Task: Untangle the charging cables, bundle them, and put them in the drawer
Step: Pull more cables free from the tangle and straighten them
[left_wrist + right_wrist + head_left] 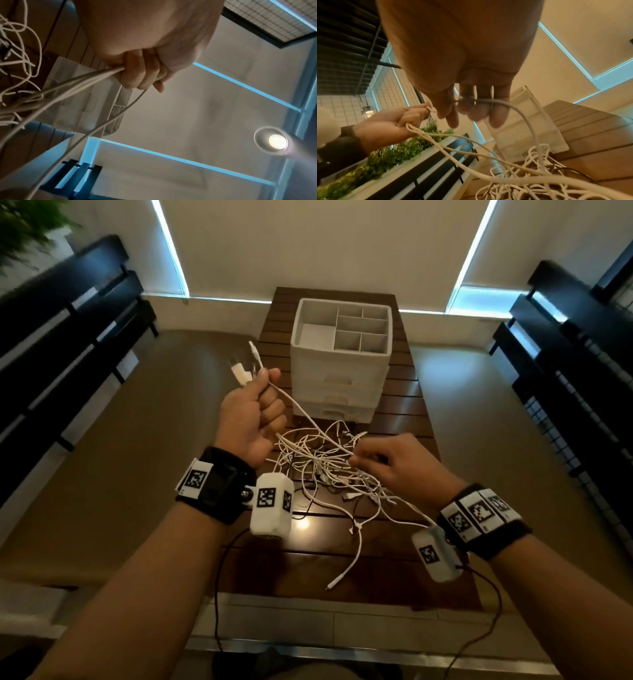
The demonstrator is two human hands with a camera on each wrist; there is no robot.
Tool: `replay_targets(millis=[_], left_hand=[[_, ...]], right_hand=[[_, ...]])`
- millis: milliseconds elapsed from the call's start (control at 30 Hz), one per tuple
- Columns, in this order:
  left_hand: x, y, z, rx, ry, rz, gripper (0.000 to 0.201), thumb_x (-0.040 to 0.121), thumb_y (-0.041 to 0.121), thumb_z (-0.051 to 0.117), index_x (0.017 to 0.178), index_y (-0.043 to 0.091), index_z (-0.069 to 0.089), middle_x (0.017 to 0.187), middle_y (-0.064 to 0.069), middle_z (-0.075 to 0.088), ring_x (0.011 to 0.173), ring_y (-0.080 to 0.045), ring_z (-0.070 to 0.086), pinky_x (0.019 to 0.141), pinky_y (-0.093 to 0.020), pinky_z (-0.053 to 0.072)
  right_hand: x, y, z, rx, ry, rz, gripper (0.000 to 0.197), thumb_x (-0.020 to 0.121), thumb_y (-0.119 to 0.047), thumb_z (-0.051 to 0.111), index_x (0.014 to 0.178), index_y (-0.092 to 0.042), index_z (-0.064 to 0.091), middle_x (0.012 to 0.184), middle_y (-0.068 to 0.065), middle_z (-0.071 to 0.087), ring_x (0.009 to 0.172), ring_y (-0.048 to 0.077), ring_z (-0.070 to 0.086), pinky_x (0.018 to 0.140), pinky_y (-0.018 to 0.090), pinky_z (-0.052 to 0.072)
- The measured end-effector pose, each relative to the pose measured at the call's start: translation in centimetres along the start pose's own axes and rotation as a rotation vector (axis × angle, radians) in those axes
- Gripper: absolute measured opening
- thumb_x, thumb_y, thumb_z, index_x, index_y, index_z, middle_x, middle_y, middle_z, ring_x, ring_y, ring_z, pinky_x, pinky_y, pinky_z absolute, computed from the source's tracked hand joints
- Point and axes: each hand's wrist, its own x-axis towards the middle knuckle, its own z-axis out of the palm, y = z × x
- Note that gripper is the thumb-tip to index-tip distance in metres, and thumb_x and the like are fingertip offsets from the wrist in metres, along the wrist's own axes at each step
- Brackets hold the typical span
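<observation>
left hand (251, 419) gripping cables (322, 460) (tangled), right hand (399, 463) pinching

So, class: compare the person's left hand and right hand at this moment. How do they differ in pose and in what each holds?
The left hand is a raised fist gripping several white cable ends, plugs sticking out above it; the right hand sits lower, at the tangle of cables, and pinches a single strand. The left hand's fingers curl tightly; the right hand's fingers are straighter. Both wear tagged wristbands and hold white cables above the wooden table.

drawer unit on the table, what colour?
White plastic drawer unit on the dark slatted wooden table; clearest in the head view.
</observation>
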Motion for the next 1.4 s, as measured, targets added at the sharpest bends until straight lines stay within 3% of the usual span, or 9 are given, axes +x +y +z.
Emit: replay_targets(millis=[100, 200, 533, 633, 933, 1067, 1200, 1300, 1400], left_hand=[[-0.7, -1.4, 0.2, 0.085, -0.063, -0.02, 0.025, 0.113, 0.028, 0.043, 0.099, 0.015, 0.06, 0.054, 0.01, 0.027, 0.039, -0.003, 0.022, 0.033, -0.019, 0.022], [-1.2, -3.1, 0.6, 0.176, -0.131, -0.064, 0.027, 0.113, 0.028, 0.043, 0.097, 0.015, 0.06, 0.052, 0.009, 0.028, 0.037, -0.003, 0.022, 0.032, -0.018, 0.022], [-3.6, -4.7, 0.9, 0.332, -0.159, -0.045, 0.039, 0.111, 0.033, 0.046, 0.082, 0.023, 0.069, 0.057, 0.003, 0.026, 0.041, -0.007, 0.023, 0.037, -0.02, 0.02], [-3.3, -4.0, 0.5, 0.251, 0.008, 0.056, 0.036, 0.112, 0.037, 0.043, 0.111, 0.01, 0.067, 0.06, 0.004, 0.027, 0.042, -0.006, 0.023, 0.037, -0.021, 0.019], [-3.6, -3.8, 2.5, 0.468, -0.057, 0.246, 0.041, 0.106, 0.02, 0.058, 0.12, -0.019, 0.056, 0.078, -0.002, 0.069, 0.067, -0.009, 0.07, 0.058, -0.02, 0.055], [-3.0, -4.2, 2.2, 0.538, -0.022, 0.276, 0.041, 0.11, 0.025, 0.052, 0.109, -0.016, 0.056, 0.085, -0.014, 0.064, 0.07, -0.013, 0.068, 0.06, -0.022, 0.055], [-2.7, -4.1, 2.2, 0.53, -0.013, 0.19, 0.028, 0.113, 0.027, 0.042, 0.093, 0.014, 0.056, 0.062, 0.012, 0.059, 0.05, 0.002, 0.052, 0.048, -0.012, 0.041], [-2.6, -4.3, 2.0, 0.526, -0.032, 0.127, 0.029, 0.113, 0.038, 0.041, 0.098, 0.016, 0.054, 0.062, 0.007, 0.043, 0.049, -0.005, 0.036, 0.043, -0.017, 0.032], [-2.1, -4.7, 1.8, 0.613, -0.031, 0.084, 0.037, 0.11, 0.048, 0.041, 0.099, 0.016, 0.057, 0.07, 0.002, 0.051, 0.059, -0.01, 0.046, 0.054, -0.026, 0.041]], right_hand=[[0.3, -0.2, -0.1, 0.045, -0.1, 0.089, 0.029, 0.095, -0.055, 0.063, 0.107, -0.031, 0.073, 0.091, -0.005, 0.068, 0.08, 0.007, 0.065, 0.075, 0.037, 0.059], [2.3, -2.0, -0.5, 0.291, 0.135, 0.092, 0.043, 0.097, -0.055, 0.062, 0.13, -0.029, 0.066, 0.109, -0.012, 0.07, 0.096, -0.001, 0.067, 0.086, 0.025, 0.055], [6.4, -6.0, 1.0, 0.763, 0.404, 0.06, 0.019, 0.101, -0.01, 0.065, 0.1, 0.009, 0.064, 0.082, 0.015, 0.065, 0.069, 0.016, 0.062, 0.065, 0.027, 0.054], [5.9, -5.9, 1.3, 0.7, 0.422, 0.033, 0.019, 0.103, -0.013, 0.062, 0.097, 0.005, 0.061, 0.079, 0.021, 0.063, 0.066, 0.021, 0.06, 0.06, 0.038, 0.055], [5.1, -6.3, 3.8, 0.379, 0.447, -0.051, 0.008, 0.101, -0.013, 0.062, 0.102, -0.013, 0.07, 0.087, 0.001, 0.069, 0.078, 0.018, 0.065, 0.073, 0.042, 0.059], [5.1, -6.2, 3.2, 0.32, 0.462, 0.013, 0.011, 0.096, -0.015, 0.071, 0.087, -0.012, 0.065, 0.091, 0.003, 0.062, 0.08, 0.019, 0.062, 0.074, 0.038, 0.059], [5.2, -6.7, 0.1, 0.384, 0.528, -0.022, 0.015, 0.099, -0.016, 0.066, 0.11, -0.014, 0.058, 0.11, 0.002, 0.06, 0.091, 0.012, 0.062, 0.077, 0.027, 0.058], [6.5, -7.6, -1.8, 0.23, 0.412, -0.177, 0.032, 0.105, -0.019, 0.055, 0.138, -0.019, 0.057, 0.132, -0.002, 0.061, 0.111, 0.004, 0.06, 0.087, 0.017, 0.055], [7.7, -7.8, -2.3, 0.164, 0.302, -0.255, 0.037, 0.106, -0.022, 0.057, 0.142, -0.022, 0.06, 0.132, -0.004, 0.065, 0.113, 0.004, 0.064, 0.093, 0.021, 0.056]])
